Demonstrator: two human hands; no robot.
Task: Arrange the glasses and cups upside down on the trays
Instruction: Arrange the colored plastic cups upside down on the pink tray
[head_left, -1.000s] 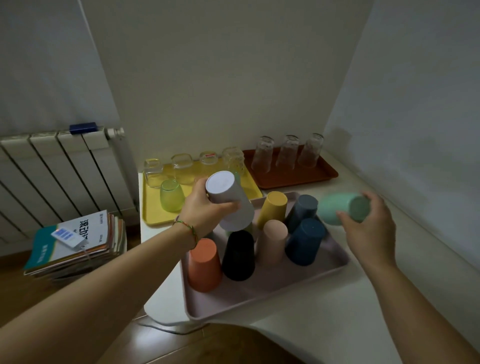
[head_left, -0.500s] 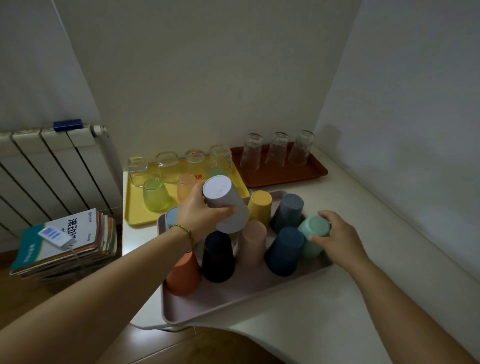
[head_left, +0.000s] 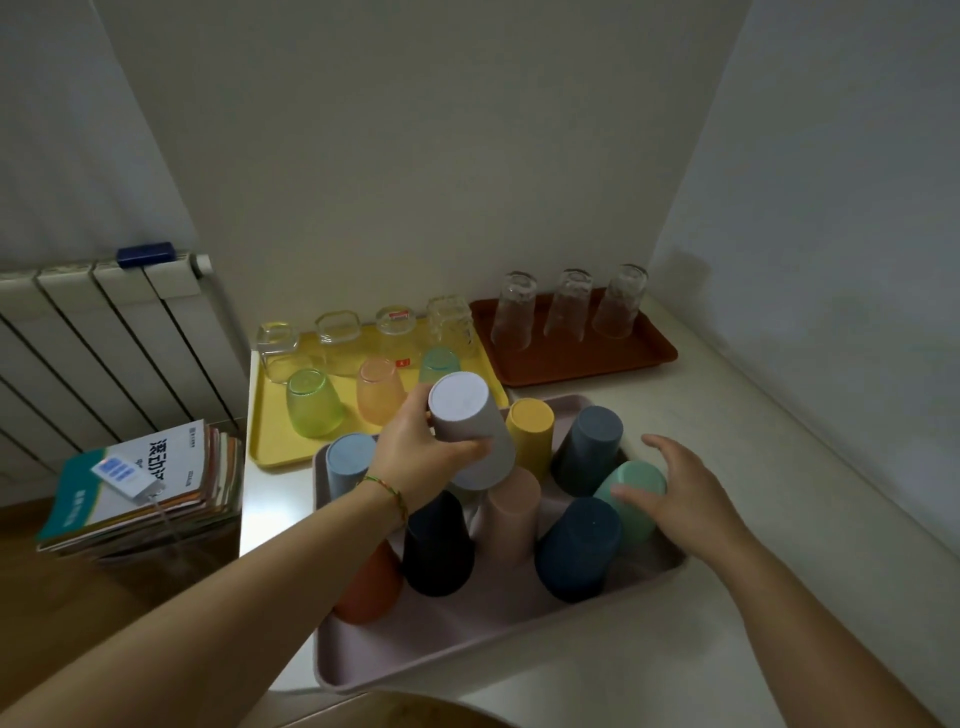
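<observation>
The left hand (head_left: 415, 457) grasps a pale grey matte plastic cup (head_left: 467, 421), base up and tilted, above the crowded middle of the shallow pink plastic tray (head_left: 467, 660). The gap below it looks tight. Lowered carelessly, its rim could catch the beige-pink cup (head_left: 511, 514) or the black cup (head_left: 439, 551) and tip them into their neighbours, since these light, tapered tumblers stand close together. The right hand (head_left: 675, 493) is released, its fingers spread and straight against the mint-green cup (head_left: 636, 493) standing inverted by the tray's right wall. A nudge there could push it into the dark blue cup (head_left: 576, 551). The tray's near corner lies close to the edge of the smooth white tabletop (head_left: 779, 467), so a shove risks sliding it off. The cups look dull and grippy, and the glasses on the yellow tray (head_left: 270, 431) are slick and breakable.
</observation>
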